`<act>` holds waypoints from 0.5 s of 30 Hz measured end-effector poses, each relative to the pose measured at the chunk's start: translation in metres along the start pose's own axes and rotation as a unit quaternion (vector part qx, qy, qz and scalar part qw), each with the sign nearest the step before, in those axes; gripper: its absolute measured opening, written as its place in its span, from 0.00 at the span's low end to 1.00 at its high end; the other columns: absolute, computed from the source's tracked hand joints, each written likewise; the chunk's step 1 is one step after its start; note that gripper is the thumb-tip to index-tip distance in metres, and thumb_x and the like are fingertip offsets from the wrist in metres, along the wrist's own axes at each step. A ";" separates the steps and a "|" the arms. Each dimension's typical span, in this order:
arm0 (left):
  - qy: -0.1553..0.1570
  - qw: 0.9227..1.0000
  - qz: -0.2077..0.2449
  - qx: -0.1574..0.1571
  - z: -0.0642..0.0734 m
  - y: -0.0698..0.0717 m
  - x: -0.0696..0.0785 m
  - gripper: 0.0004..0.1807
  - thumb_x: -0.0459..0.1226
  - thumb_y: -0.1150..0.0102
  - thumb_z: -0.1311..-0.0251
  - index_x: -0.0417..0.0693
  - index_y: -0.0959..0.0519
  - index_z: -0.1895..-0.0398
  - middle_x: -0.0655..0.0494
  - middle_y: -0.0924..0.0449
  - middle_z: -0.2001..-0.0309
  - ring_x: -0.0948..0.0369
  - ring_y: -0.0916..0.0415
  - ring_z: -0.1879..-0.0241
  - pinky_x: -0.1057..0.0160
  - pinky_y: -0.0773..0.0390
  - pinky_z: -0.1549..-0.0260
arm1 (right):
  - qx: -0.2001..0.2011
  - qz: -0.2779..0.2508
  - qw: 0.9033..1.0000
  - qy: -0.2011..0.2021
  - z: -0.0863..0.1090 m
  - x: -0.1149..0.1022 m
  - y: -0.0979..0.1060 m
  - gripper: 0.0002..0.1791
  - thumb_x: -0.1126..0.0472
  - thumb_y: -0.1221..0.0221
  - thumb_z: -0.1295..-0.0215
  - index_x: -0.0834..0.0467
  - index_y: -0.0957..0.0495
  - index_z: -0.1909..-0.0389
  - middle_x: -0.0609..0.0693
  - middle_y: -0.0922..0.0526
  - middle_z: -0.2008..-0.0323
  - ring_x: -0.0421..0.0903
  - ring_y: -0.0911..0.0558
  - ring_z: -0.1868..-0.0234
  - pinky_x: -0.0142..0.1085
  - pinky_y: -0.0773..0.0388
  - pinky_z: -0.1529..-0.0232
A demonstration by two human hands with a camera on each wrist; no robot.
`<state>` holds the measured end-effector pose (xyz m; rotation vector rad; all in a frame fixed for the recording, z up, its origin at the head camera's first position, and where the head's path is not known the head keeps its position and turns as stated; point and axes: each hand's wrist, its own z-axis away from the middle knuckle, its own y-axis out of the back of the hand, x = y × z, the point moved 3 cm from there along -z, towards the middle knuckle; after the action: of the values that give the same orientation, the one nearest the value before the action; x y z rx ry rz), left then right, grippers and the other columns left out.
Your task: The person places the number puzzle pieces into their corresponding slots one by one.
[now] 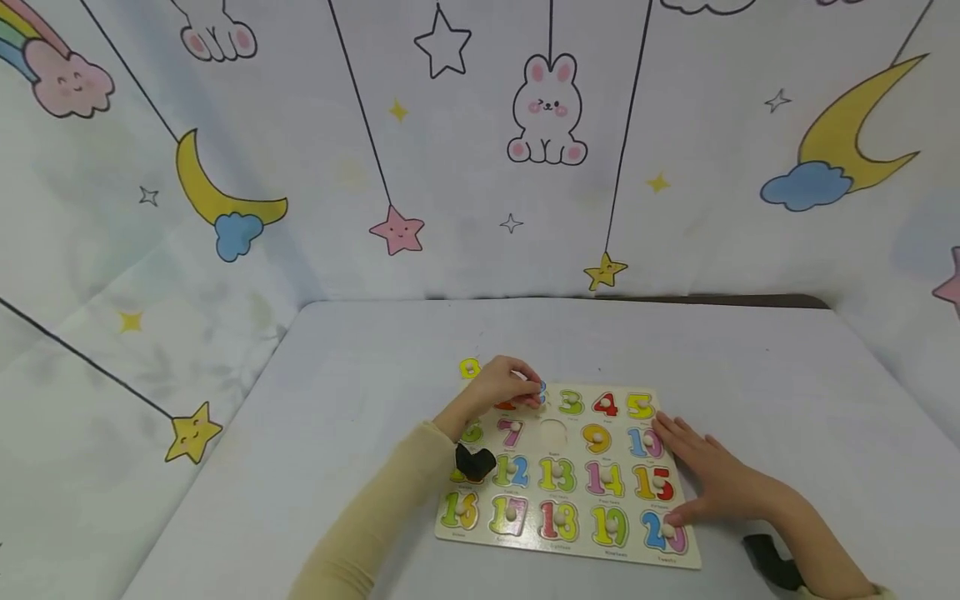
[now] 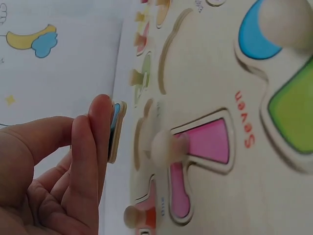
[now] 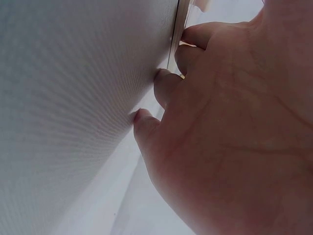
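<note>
In the head view a wooden number puzzle board (image 1: 525,540) lies on the table, with knobbed number pieces in it. My left hand (image 1: 504,382) pinches a blue number piece (image 2: 116,132) between thumb and fingers, above the board's top row between the one and the three (image 1: 572,402). The left wrist view shows this piece apart from the board, edge-on, so its digit is hidden. An empty round recess (image 1: 553,435) sits between the seven (image 1: 510,432) and the nine (image 1: 597,438). My right hand (image 1: 720,477) rests at the board's right edge, fingers spread, thumb by the twenty (image 1: 664,532).
A yellow eight piece (image 1: 469,367) lies just beyond the board's far left corner. White cloth covers the table (image 1: 360,358). Behind it hangs a white backdrop (image 1: 465,167) printed with stars, moons and a rabbit. A black strap (image 1: 772,562) is on the right wrist.
</note>
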<state>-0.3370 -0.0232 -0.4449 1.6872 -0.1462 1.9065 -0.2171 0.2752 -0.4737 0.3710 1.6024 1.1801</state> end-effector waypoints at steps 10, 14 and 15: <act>0.020 1.000 -0.007 0.018 -0.006 -0.010 -0.010 0.07 0.33 0.40 0.40 0.36 0.19 0.63 0.51 0.19 0.76 0.63 0.23 0.79 0.70 0.25 0.76 | 0.002 0.013 1.000 0.000 -0.002 -0.005 0.002 0.66 0.34 0.30 0.66 0.67 0.48 0.31 0.65 0.50 0.31 0.68 0.54 0.33 0.68 0.58 0.43; 0.021 0.999 -0.032 0.026 -0.006 -0.012 -0.011 0.08 0.34 0.39 0.41 0.36 0.19 0.65 0.52 0.19 0.76 0.63 0.24 0.80 0.70 0.26 0.74 | -0.001 0.003 1.000 -0.006 -0.001 -0.005 0.002 0.66 0.35 0.30 0.66 0.68 0.49 0.31 0.66 0.51 0.31 0.68 0.55 0.33 0.69 0.59 0.43; 0.023 0.998 -0.047 0.029 -0.006 -0.013 -0.011 0.07 0.34 0.39 0.41 0.37 0.18 0.65 0.53 0.20 0.76 0.63 0.24 0.80 0.70 0.26 0.73 | -0.003 0.001 1.000 -0.010 0.000 -0.004 0.002 0.66 0.35 0.30 0.66 0.67 0.49 0.31 0.66 0.51 0.31 0.68 0.55 0.33 0.68 0.59 0.43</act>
<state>-0.3362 -0.0136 -0.4597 1.6567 0.0070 1.8953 -0.2163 0.2728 -0.4696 0.3801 1.5809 1.1785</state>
